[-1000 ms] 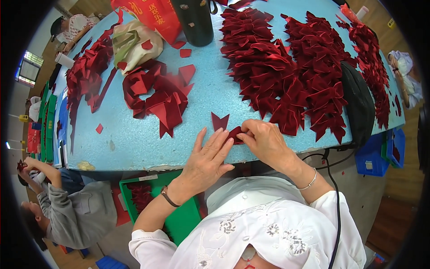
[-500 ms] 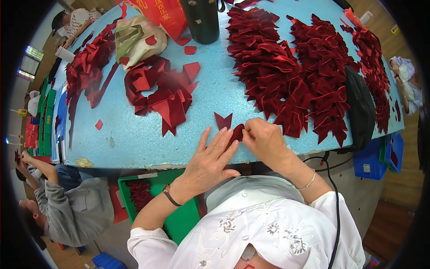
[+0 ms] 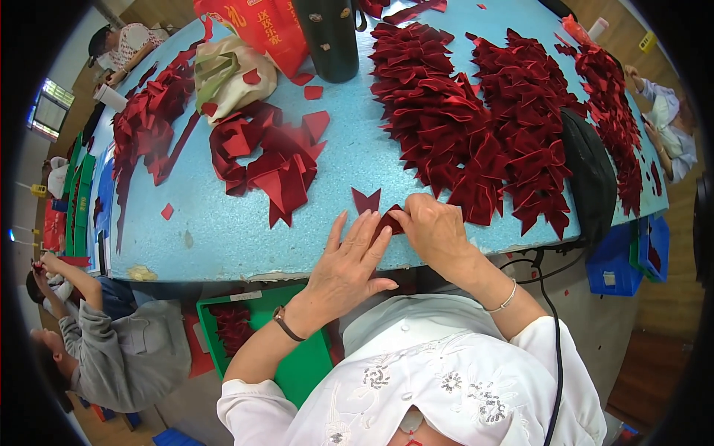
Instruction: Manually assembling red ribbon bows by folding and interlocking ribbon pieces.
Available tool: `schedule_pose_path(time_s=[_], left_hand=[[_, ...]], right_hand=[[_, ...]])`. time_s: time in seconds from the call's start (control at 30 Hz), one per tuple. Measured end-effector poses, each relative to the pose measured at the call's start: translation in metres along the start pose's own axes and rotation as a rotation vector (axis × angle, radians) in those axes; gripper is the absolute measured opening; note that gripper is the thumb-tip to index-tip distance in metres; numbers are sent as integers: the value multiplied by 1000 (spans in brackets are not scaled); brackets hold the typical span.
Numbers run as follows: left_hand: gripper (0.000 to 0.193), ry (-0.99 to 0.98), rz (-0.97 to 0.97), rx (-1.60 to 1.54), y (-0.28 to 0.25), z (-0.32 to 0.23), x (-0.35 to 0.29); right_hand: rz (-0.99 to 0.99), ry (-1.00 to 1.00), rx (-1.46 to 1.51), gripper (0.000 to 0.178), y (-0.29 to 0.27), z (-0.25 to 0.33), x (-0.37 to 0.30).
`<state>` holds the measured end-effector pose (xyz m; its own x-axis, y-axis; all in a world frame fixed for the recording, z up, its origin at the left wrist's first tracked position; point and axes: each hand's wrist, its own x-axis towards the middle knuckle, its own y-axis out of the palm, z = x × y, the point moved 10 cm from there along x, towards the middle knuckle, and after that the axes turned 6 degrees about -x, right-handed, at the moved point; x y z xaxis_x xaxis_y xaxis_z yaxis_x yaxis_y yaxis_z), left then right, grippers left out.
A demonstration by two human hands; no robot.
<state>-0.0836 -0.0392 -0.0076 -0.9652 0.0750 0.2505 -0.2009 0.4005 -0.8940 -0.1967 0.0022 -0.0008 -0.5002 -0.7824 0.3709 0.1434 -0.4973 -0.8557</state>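
Observation:
Near the front edge of the blue table lies a dark red velvet ribbon [image 3: 389, 221]. Its notched tail [image 3: 366, 199] points away from me, past my fingertips. My left hand [image 3: 342, 262] rests flat on the ribbon, fingers stretched out and thumb apart. On the right end of the ribbon, the thumb and curled fingers of my right hand [image 3: 440, 232] are pinched together. Part of the ribbon is hidden beneath both hands. Beyond my right hand, finished-looking red bows [image 3: 424, 97] lie in thick rows.
Loose red ribbon strips [image 3: 286, 167] lie ahead on the left, by a cream cloth bag [image 3: 234, 70], a red bag [image 3: 260, 30] and a dark bottle [image 3: 327, 41]. A black pouch [image 3: 587, 175] sits at right. A green bin [image 3: 297, 364] stands below the table edge. Co-workers sit around.
My right hand has shifted slightly left, closer to my left fingertips, and less of the ribbon shows between them. The whole view has moved a little.

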Motion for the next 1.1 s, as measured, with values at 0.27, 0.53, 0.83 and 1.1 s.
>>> schedule_pose_path(time_s=[0.27, 0.53, 0.83, 1.1], left_hand=[[83, -10, -9, 8, -3, 2, 1], [83, -11, -27, 3, -6, 0, -1], [85, -18, -103, -128, -18, 2, -7], [73, 1, -108, -31, -28, 1, 1]], right_hand=[[-38, -175, -194, 22, 9, 21, -5], [-20, -163, -293, 20, 11, 20, -5], [-157, -140, -225, 12, -33, 5, -17], [-202, -442, 88, 32, -50, 48, -38]])
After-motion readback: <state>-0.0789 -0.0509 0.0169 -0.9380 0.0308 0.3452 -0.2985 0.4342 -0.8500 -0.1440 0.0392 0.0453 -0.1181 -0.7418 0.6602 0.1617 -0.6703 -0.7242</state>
